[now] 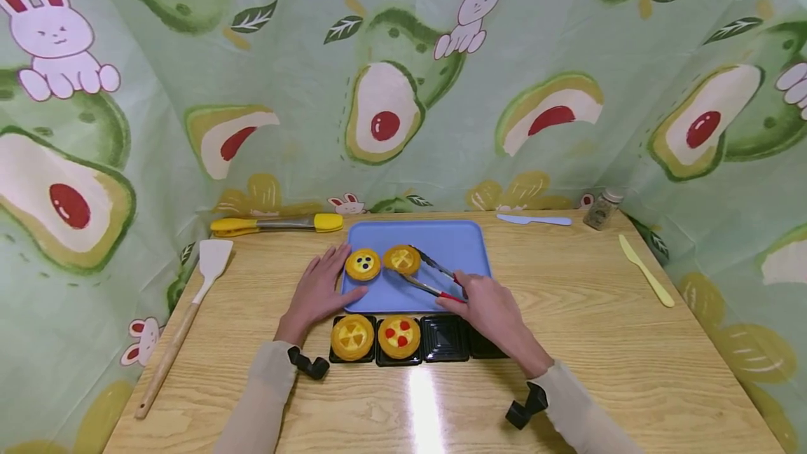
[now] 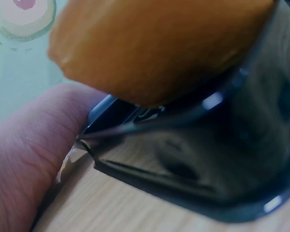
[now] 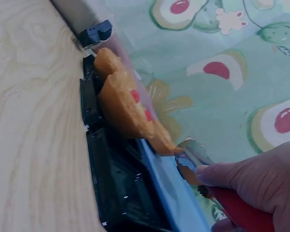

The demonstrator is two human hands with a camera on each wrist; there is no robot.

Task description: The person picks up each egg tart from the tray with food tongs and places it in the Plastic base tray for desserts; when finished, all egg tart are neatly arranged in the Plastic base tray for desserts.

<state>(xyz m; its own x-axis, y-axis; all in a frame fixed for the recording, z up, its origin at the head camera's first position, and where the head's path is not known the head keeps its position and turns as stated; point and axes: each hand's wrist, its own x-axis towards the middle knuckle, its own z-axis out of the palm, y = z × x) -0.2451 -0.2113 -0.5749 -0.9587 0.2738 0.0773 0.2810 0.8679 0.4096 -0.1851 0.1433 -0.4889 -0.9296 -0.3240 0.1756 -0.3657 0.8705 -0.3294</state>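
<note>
My right hand (image 1: pixel 490 307) grips red-handled tongs (image 1: pixel 435 291), whose tips straddle an egg tart (image 1: pixel 402 259) with pale wedge-shaped pieces on top. That tart lies over the blue tray (image 1: pixel 454 240). To its left on the same tray sits a tart with dark berries (image 1: pixel 363 265). My left hand (image 1: pixel 318 291) rests at the tray's left edge, fingers extended and thumb over the near corner. Nearer me, a row of black square holders bears a wedge-topped tart (image 1: pixel 352 338) and a red-topped tart (image 1: pixel 398 337). The third holder (image 1: pixel 445 338) shows bare; my right arm partly covers the last one.
Yellow-tipped tongs (image 1: pixel 277 224) lie at the back left, beside a wooden-handled spatula (image 1: pixel 189 314). A blue knife (image 1: pixel 534 220), a glass shaker jar (image 1: pixel 603 209) and a yellow knife (image 1: pixel 646 272) lie or stand to the right. A patterned curtain (image 1: pixel 302 139) hangs behind.
</note>
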